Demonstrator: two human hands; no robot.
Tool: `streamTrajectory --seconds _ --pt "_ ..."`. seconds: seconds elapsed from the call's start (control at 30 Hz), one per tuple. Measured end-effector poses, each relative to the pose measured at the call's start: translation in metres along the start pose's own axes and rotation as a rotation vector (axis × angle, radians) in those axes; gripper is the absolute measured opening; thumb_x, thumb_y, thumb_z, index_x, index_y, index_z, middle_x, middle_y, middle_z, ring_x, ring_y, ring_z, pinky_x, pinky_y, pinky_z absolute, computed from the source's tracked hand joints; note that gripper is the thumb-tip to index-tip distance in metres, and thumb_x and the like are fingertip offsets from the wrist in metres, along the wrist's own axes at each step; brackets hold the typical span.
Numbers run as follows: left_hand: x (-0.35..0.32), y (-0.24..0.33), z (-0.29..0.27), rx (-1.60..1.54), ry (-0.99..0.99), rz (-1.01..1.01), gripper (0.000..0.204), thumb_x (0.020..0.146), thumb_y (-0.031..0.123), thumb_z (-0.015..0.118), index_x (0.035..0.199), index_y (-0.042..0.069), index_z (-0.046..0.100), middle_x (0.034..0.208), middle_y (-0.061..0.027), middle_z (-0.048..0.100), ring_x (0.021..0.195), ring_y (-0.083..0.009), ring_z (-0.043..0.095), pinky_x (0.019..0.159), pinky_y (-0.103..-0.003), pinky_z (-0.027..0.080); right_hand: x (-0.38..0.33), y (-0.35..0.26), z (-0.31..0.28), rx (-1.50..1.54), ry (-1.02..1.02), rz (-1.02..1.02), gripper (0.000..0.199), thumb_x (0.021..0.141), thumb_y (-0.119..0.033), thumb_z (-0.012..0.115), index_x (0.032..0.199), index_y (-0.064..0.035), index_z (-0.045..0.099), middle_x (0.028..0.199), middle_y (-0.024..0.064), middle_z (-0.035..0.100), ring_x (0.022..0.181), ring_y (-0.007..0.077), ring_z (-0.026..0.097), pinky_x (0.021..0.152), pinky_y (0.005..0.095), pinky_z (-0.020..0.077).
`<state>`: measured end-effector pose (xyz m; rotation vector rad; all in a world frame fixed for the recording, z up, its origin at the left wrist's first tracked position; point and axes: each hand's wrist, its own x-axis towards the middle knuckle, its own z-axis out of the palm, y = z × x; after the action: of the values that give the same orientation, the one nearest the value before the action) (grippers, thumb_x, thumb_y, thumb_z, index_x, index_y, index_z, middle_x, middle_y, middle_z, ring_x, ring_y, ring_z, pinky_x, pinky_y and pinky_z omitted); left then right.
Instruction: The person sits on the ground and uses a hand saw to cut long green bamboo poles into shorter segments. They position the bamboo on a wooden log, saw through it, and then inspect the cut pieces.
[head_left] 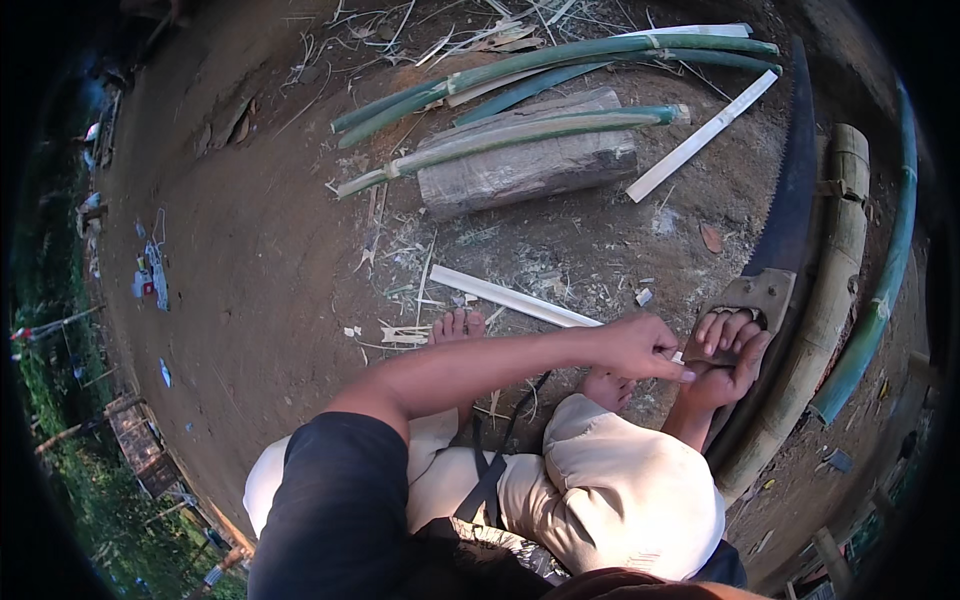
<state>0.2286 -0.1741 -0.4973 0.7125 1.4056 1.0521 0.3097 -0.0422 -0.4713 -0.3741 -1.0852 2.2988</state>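
Note:
A pale, narrow bamboo strip (510, 295) slants over the ground toward my left hand (640, 345). The fingers of that hand are closed around it, and a short light end shows by the thumb. Close beside it, my right hand (730, 352) is turned palm up with its fingers curled; what they hold, if anything, is hidden. Behind these fingers is the wooden handle of a handsaw (785, 200), whose dark toothed blade points away from me. Whether my right hand touches the handle, I cannot tell.
A thick dry bamboo pole (845, 260) and a green pole (890, 270) lie at the right. Ahead, a split bamboo length (530, 132) rests across a log (530, 175). Green bamboo pieces (540, 62) and another pale strip (705, 135) lie beyond, among shavings. My bare feet (458, 325) are close by.

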Motion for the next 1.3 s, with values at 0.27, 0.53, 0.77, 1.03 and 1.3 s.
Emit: streamTrajectory --seconds 0.27,0.53,0.77,1.03,1.3 --pt "-0.062 0.017 -0.184 0.7 1.52 0.06 0.029 0.101 0.027 0.059 0.087 0.001 0.061 0.078 -0.0074 0.06 0.071 -0.0178 0.055 0.068 -0.035 0.045 -0.002 -0.006 -0.02 -1.001 -0.067 -0.02 0.031 0.104 -0.024 0.055 0.081 -0.0022 0.051 0.069 0.0019 0.049 0.058 0.0106 0.044 0.054 0.0281 0.0355" --pt "-0.007 0.029 -0.228 0.721 1.222 -0.169 0.042 0.103 0.037 0.046 0.108 0.0 0.063 0.107 -0.0205 0.062 0.106 -0.0387 0.058 0.092 -0.049 0.045 0.013 0.012 -0.006 -1.047 -0.156 -0.131 0.028 0.095 -0.015 0.064 0.072 0.0011 0.057 0.061 0.0097 0.05 0.05 0.0225 0.049 0.05 0.0342 0.0342" --pt "0.035 0.049 -0.224 0.666 1.062 -0.467 0.056 0.104 0.047 0.035 0.117 0.003 0.067 0.116 -0.0226 0.067 0.111 -0.0404 0.061 0.098 -0.049 0.044 0.027 0.008 0.002 -1.041 -0.117 -0.151 0.027 0.092 -0.017 0.06 0.074 0.0027 0.058 0.061 0.0104 0.05 0.051 0.0262 0.05 0.051 0.0355 0.0373" --pt "0.027 0.031 -0.219 0.652 1.131 -0.552 0.058 0.104 0.046 0.036 0.104 0.0 0.072 0.103 -0.0242 0.07 0.098 -0.0424 0.065 0.09 -0.051 0.046 0.036 0.012 0.007 -0.946 -0.142 -0.078 0.029 0.084 -0.023 0.067 0.071 0.0014 0.062 0.06 0.0105 0.052 0.047 0.0253 0.051 0.046 0.034 0.0383" --pt "0.019 0.019 -0.215 0.692 1.283 -0.537 0.066 0.105 0.053 0.03 0.106 0.003 0.074 0.099 -0.0248 0.07 0.098 -0.0441 0.064 0.089 -0.049 0.047 0.051 0.02 0.016 -0.907 -0.247 -0.008 0.031 0.085 -0.017 0.069 0.064 -0.0008 0.053 0.057 0.0091 0.041 0.044 0.0245 0.041 0.044 0.0367 0.0311"
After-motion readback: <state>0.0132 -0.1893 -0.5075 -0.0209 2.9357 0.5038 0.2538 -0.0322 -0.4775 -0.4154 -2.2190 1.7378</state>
